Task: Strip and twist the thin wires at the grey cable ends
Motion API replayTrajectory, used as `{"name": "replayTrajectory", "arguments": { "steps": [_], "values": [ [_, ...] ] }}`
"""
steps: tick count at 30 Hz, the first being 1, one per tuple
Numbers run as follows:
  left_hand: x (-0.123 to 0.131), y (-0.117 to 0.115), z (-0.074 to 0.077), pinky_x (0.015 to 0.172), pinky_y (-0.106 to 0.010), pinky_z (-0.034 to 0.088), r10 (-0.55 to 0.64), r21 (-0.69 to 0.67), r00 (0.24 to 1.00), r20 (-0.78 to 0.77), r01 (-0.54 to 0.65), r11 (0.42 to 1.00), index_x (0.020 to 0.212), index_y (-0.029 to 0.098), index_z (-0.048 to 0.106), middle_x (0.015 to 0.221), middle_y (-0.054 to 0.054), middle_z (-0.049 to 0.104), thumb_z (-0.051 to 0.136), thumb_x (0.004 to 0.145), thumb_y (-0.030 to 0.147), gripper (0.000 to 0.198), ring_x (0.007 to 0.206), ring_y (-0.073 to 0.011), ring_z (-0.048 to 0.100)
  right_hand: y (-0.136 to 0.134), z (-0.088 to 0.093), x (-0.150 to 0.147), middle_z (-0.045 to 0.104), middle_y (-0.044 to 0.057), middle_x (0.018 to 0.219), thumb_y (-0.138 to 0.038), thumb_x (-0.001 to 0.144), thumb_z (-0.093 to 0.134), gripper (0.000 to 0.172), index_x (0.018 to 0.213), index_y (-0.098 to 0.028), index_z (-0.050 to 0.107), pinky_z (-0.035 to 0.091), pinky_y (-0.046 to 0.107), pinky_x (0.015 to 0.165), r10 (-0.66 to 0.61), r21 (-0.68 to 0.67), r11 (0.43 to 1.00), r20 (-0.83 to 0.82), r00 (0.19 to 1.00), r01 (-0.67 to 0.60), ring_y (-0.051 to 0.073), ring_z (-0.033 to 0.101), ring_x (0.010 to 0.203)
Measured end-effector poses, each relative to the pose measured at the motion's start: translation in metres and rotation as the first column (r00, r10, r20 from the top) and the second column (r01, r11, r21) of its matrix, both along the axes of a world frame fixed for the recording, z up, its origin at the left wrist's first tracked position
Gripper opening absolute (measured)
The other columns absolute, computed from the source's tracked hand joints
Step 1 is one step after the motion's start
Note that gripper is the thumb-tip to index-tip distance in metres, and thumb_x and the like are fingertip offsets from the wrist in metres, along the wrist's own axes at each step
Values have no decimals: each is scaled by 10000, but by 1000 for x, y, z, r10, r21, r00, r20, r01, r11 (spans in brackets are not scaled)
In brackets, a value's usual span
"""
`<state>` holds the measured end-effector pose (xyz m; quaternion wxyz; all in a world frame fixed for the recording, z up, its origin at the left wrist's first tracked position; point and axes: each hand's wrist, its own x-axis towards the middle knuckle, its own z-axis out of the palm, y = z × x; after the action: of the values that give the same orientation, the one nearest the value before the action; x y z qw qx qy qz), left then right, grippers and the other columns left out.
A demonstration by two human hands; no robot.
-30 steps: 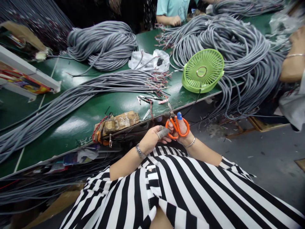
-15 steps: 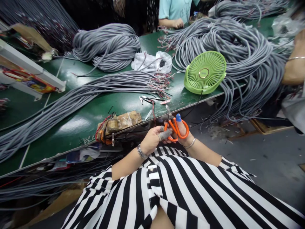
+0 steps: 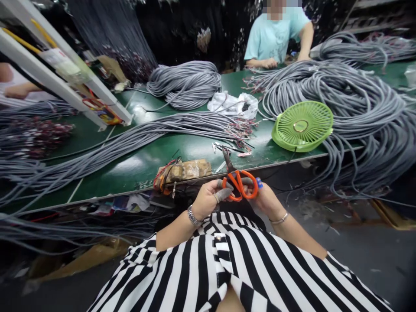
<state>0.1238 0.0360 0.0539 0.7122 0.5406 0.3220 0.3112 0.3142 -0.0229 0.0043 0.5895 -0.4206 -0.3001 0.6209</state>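
Observation:
Orange-handled scissors (image 3: 241, 184) are held between both hands in front of the striped shirt, their blades pointing up toward the bench. My left hand (image 3: 211, 196), with grey-wrapped fingertips, is closed at the left handle loop. At the right loop, my right hand (image 3: 262, 195) has its fingers curled round the handle, a blue wrap on one finger. Just beyond the blades lie small dark tools (image 3: 224, 147) and a pink-and-white piece (image 3: 244, 154). The stripped reddish ends of a grey cable bundle (image 3: 182, 123) rest behind them.
A green fan (image 3: 302, 126) stands at the edge of the green bench (image 3: 130, 164). A taped block with a small motor (image 3: 186, 171) sits at the front edge. Coiled cables (image 3: 185, 82), a plastic bag (image 3: 232, 104) and a white post frame lie farther back. A person (image 3: 277, 39) sits across.
The view has shifted, showing more of the far side and the left. My right hand has moved outward from the scissors' right loop, its thumb lowered. The scissors have turned slightly.

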Motion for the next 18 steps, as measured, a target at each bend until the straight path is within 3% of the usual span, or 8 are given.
{"name": "replayTrajectory", "arguments": {
  "steps": [3,7,11,14,18],
  "values": [
    [-13,-4,0,673,-296,558,62,7,998,-28,-62,998,835,117,673,762,-42,678,774,668,363,314,670,-148,647,-2,15,-6,606,49,807,-704,779,495,619,1044,-170,660,443,263,586,16,107,994,100,995,-27,141,535,672],
    [-33,-12,-1,697,-287,551,114,48,986,-120,-109,993,848,119,680,773,-46,689,779,665,334,299,702,-156,649,0,37,-24,641,43,885,-499,812,617,418,1101,-200,653,457,295,739,142,184,956,384,912,-227,155,558,767],
    [-50,-21,1,730,-276,535,234,-63,972,-34,-236,970,853,138,651,813,-35,702,782,668,284,270,732,-144,652,5,42,-46,636,29,811,-408,885,541,290,1053,-207,665,434,289,706,109,243,931,529,842,-274,147,536,714],
    [-58,-28,5,737,-283,518,337,-222,928,157,-299,928,821,154,597,728,-8,684,804,639,249,291,693,-137,648,10,41,-59,593,5,696,-384,888,547,298,1113,-208,633,415,282,674,166,233,922,487,857,-310,134,504,649],
    [-67,-35,8,731,-294,492,335,-363,879,339,-206,909,819,152,587,519,50,528,747,719,320,252,556,-111,586,16,49,-75,520,-32,623,-382,857,595,362,1176,-210,579,386,254,638,302,105,943,120,946,-314,106,451,598]
  ]
}}
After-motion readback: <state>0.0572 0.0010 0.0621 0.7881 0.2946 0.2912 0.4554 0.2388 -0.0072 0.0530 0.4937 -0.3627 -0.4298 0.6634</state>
